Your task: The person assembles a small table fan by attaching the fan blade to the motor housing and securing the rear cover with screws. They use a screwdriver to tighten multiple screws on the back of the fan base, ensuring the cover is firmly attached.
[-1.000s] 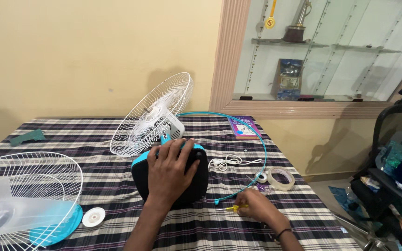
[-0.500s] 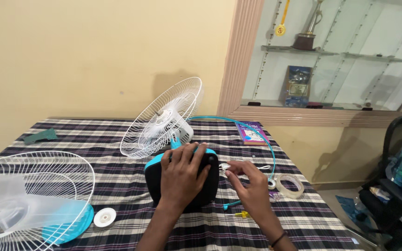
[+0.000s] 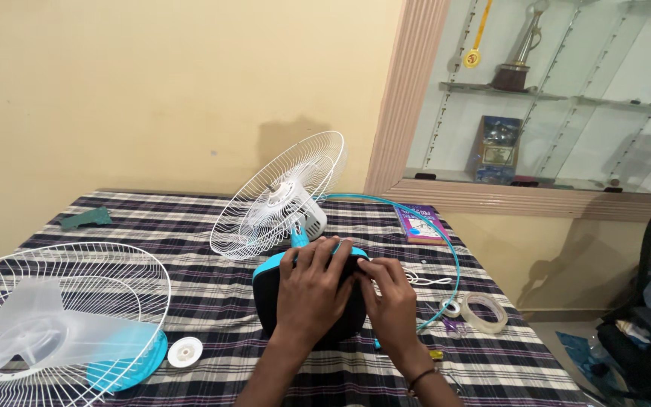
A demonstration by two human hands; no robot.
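- Since the earlier frames the right hand [image 3: 389, 301] has been leaving the yellow-handled screwdriver [image 3: 437, 354] on the cloth and coming across to the fan base [image 3: 307, 298]; it is now pressing against the base's right edge.
- The left hand [image 3: 312, 283] is lying flat over the black underside of the base, fingers spread and gripping nothing, simply pinning it down.
- The right hand's fingers are curling at the rim of the base; whether they are pinching the white power cord [image 3: 427, 280] or only touching the plastic cannot be told.
- The base, black with a turquoise rim, is sitting tipped on the checked tablecloth [image 3: 190, 301] at the table's middle, with the rear wire guard and motor [image 3: 280, 196] standing at its 12 o'clock.
- To handle it well, the flat hand should be keeping the base from rocking while the other works at the edge, clear of the turquoise guard ring [image 3: 446, 241] arcing round at 3 o'clock.
- At 9 o'clock the front guard [image 3: 62, 324] is lying like a shallow basket, holding the translucent fan blade [image 3: 47, 332]; a white round cap [image 3: 184, 352] is resting just beside it.
- A roll of clear tape [image 3: 486, 313] and a smaller roll [image 3: 450, 307] are lying at 3 o'clock, a book [image 3: 422, 224] at 1 o'clock.
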